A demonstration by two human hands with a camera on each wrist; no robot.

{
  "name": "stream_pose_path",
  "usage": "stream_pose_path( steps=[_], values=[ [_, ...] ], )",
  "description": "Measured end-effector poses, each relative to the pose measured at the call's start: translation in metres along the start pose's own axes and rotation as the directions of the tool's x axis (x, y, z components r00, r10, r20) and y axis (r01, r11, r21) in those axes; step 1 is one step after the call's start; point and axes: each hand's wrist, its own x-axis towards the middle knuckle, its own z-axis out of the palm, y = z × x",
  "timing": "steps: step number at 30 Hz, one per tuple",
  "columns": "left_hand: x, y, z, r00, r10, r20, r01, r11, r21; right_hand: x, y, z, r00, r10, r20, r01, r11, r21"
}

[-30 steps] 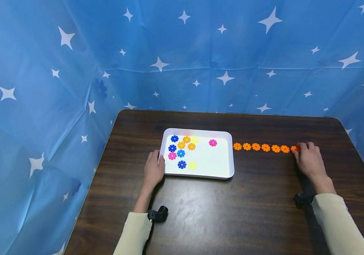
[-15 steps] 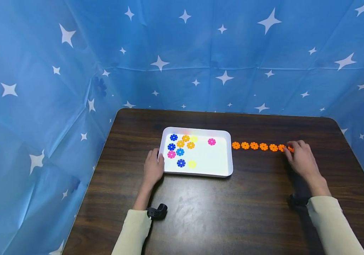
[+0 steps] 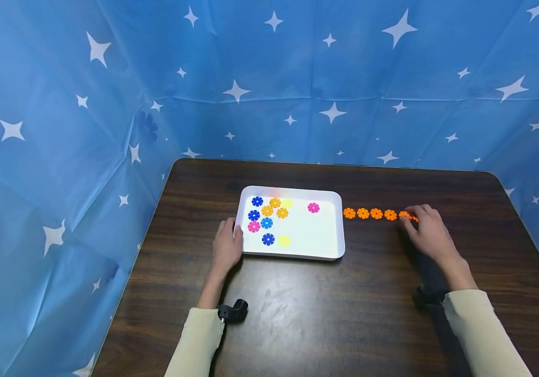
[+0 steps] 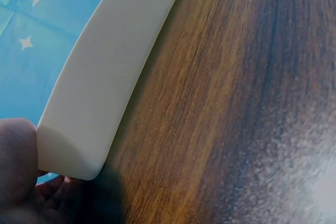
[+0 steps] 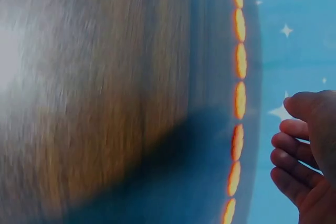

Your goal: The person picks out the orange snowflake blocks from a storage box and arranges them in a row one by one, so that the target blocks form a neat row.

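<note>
A white tray (image 3: 316, 230) lies on the dark wooden table, holding several flower-shaped plastic discs in blue, orange, pink and yellow, mostly at its left side. My left hand (image 3: 227, 246) grips the tray's left side. In the left wrist view its thumb (image 4: 18, 156) is against the tray's corner, with fingers curled beneath. From the tray's right side runs a straight row of orange flower-shaped discs (image 3: 376, 213). My right hand (image 3: 430, 233) hovers over the row's right part, hiding some of it. The right wrist view shows its fingers (image 5: 286, 158) loosely bent around nothing.
The brown wood-grain table (image 3: 293, 319) has rounded far corners. A blue curtain (image 3: 269, 63) with white stars hangs behind it and along both sides. A black wrist camera (image 3: 233, 311) is strapped to the left wrist.
My right hand has moved left along the orange row, from its right end towards the tray. The left hand stays at the tray, and the discs in the tray have not shifted.
</note>
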Motion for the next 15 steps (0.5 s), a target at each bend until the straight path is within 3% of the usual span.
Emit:
stream_pose_path(
  steps=[15],
  values=[
    [0.001,-0.002,0.001,1.0,-0.004,-0.001,0.004,1.0,-0.002,0.009,-0.036,0.014,0.998,-0.053,0.031,0.053,0.998,0.023]
  ],
)
